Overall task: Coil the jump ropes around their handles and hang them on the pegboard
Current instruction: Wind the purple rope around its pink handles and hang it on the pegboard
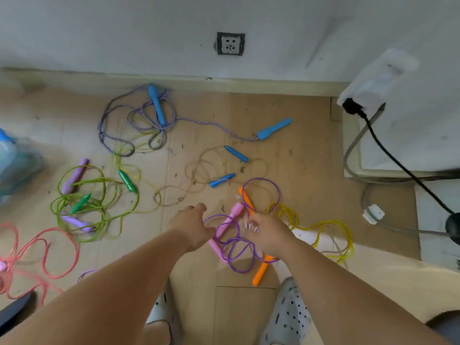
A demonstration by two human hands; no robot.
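Start at the left hand (193, 225), loosely curled against the edge of the thin purple plastic jump rope (236, 250); no telling grasp from mere touch there. Same doubt for the right hand (266, 232), curled and blurred over the same purple loops, perhaps pinching a strand. Find both slim pink plastic handles (235, 212) first, lying between and under the hands, lay them side by side, then wind the cord round the pair in tight, even turns. Before winding, free the far purple loop crossing the orange plastic handle (246, 197) of the neighbouring yellow cord rope (323, 227), or risk dragging both along. No pegboard in view. Undersides of both hands turned away from the camera; lower pink handle partly covered by the left hand; cord ends lost in the tangle on the pale wooden floor (298, 158).
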